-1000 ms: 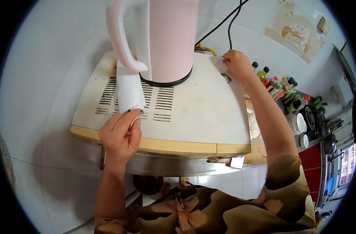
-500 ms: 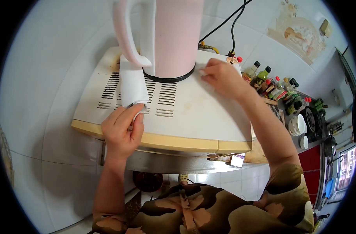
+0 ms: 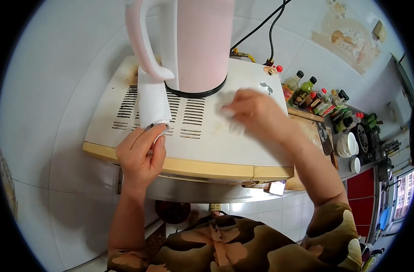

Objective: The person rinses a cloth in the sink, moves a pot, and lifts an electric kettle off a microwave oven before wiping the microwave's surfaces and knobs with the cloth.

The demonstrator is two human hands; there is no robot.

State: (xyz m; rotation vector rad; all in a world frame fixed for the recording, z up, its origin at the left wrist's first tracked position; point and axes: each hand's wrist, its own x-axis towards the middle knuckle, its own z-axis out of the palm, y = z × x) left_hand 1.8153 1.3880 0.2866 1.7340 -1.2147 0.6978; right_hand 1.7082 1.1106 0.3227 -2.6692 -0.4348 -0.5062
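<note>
One white-topped appliance (image 3: pixel 234 147), one pink kettle (image 3: pixel 202 45), one white roll (image 3: pixel 153 100), two hands.
The kettle stands on the appliance, contents hidden; the roll lies below its handle. Nearer the person than the kettle, the left hand (image 3: pixel 140 156) pinches the roll's end; right of it, the right hand (image 3: pixel 259 114) blurs, so I cannot tell its fingers' hold.

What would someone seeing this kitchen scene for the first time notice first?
Probably the tall pink kettle-like jug, standing at the back of the white, vented appliance top. Next, the left hand pinching the near end of a white roll beside it, and the blurred right hand over the top's right half. Beyond lies a cluster of bottles by the tiled wall.
</note>
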